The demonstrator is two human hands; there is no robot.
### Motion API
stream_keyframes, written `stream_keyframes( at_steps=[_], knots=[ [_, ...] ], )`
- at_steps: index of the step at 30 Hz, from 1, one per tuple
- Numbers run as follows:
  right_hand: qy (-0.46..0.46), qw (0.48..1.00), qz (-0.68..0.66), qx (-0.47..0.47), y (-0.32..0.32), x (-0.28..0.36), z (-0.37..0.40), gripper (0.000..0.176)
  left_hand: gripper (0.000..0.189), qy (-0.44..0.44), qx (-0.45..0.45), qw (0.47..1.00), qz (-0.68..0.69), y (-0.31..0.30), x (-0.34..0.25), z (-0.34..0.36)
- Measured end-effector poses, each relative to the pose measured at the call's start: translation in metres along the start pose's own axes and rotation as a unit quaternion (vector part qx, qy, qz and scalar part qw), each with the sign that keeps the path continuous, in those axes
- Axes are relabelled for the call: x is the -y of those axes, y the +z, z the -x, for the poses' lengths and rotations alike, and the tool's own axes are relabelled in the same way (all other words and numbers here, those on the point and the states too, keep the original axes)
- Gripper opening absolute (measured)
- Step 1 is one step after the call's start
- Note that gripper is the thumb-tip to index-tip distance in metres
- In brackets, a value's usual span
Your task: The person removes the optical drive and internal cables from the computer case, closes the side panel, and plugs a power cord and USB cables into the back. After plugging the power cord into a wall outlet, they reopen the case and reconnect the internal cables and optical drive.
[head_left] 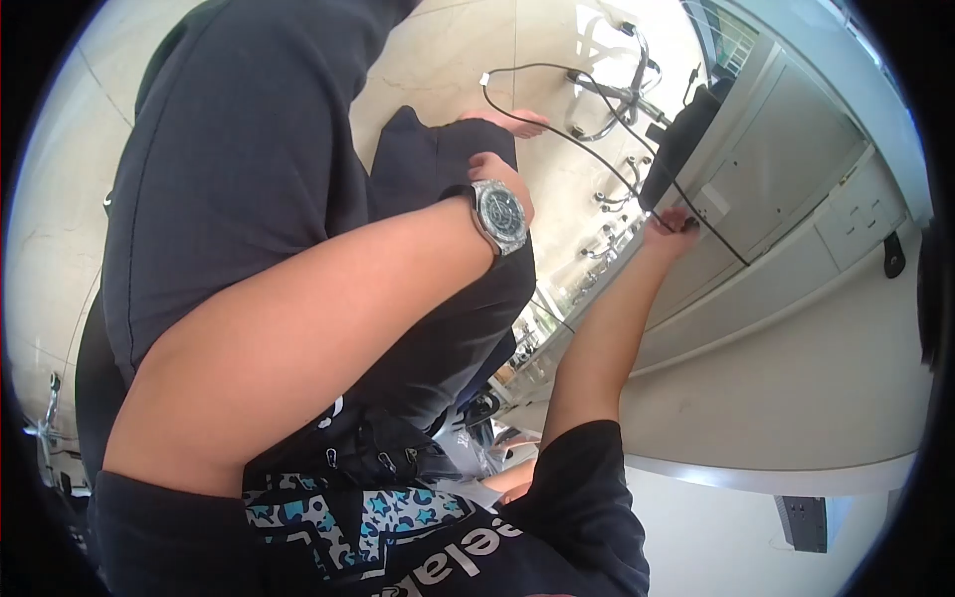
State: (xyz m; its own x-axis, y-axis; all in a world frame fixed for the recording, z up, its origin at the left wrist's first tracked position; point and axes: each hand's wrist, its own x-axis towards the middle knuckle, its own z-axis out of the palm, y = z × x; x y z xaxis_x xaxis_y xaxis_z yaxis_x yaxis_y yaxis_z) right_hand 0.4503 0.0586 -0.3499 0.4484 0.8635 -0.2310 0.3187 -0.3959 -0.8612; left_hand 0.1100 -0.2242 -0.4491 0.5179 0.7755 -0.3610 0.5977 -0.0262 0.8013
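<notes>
My right hand (671, 229) is reached out to the right beside the white desk, with its fingers closed round a black cable (580, 138). A dark end of the cable shows at the fingertips. The cable runs away in a wide loop over the floor and back past the hand, and a small white tag (484, 80) sits on its far bend. My left hand (507, 189) lies over my dark-trousered leg, beyond a wristwatch (500, 217) with a dark dial. Most of its fingers are hidden, and nothing shows in it.
The white desk (776, 398) takes up the right side, with a grey panel (796, 149) past its edge. Chair bases with castors (622, 95) stand on the pale tiled floor (428, 60). A bare foot (517, 121) is near the leg. A black bag (383, 448) is by my body.
</notes>
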Motion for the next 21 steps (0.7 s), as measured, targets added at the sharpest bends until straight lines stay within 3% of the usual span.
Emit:
stream_keyframes(
  at_steps=[2, 3, 7, 9, 21],
  knots=[
    [-0.04, 0.955, -0.277, -0.095, 0.028, 0.003, 0.034, 0.058, 0.025, 0.02, 0.005, 1.0, 0.007, -0.004, 0.0, 0.002],
    [-0.05, 0.958, -0.28, -0.04, 0.009, -0.005, 0.017, 0.048, 0.025, 0.024, 0.01, 1.0, 0.003, -0.004, 0.002, 0.002],
    [-0.045, 0.974, -0.22, -0.037, 0.002, -0.003, 0.003, 0.045, 0.027, -0.01, 0.014, 1.0, -0.007, -0.002, 0.002, 0.003],
    [-0.065, 0.97, -0.22, -0.082, 0.005, -0.007, 0.001, 0.045, 0.028, -0.008, 0.015, 1.0, -0.026, 0.003, 0.001, 0.0],
    [-0.12, 0.955, -0.228, -0.148, 0.027, -0.012, 0.015, 0.039, 0.03, -0.007, 0.026, 0.998, -0.059, 0.008, -0.008, -0.009]
  ],
)
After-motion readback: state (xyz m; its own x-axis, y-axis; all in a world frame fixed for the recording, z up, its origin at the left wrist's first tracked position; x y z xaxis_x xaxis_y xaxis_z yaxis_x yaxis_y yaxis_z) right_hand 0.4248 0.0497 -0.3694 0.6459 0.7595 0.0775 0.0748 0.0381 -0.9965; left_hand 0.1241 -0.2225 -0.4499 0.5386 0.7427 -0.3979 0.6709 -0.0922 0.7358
